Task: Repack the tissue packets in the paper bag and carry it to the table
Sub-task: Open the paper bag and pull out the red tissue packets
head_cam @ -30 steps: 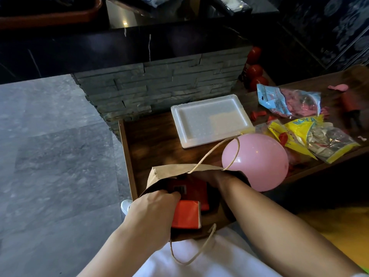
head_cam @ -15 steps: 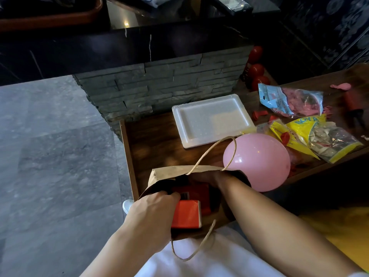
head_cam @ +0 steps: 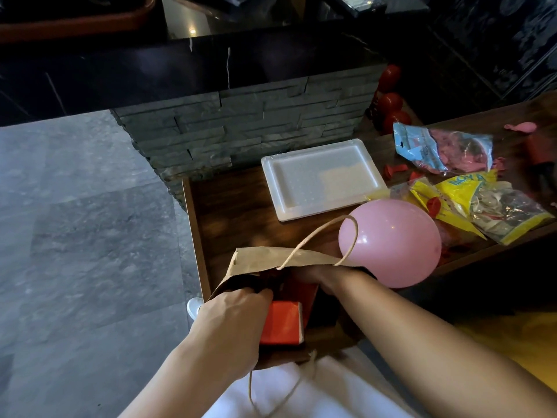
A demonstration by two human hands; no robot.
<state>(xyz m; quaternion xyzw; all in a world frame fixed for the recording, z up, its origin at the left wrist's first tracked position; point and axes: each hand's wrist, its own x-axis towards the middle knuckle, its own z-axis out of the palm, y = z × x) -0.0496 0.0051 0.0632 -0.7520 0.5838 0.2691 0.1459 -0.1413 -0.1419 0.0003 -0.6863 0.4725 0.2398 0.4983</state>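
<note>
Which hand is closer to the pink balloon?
Right. The right hand is inside the paper bag, just beside the pink balloon; the left hand is at the bag's far side.

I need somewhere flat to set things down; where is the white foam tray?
The white foam tray lies on the wooden table, upper centre of the head view, beyond the paper bag and left of the balloon packets.

Two bare forearms, no sleeves, no watch or rings visible on left hand (head_cam: 232,324); plain white cloth garment (head_cam: 325,393) at lower frame edge.
</note>
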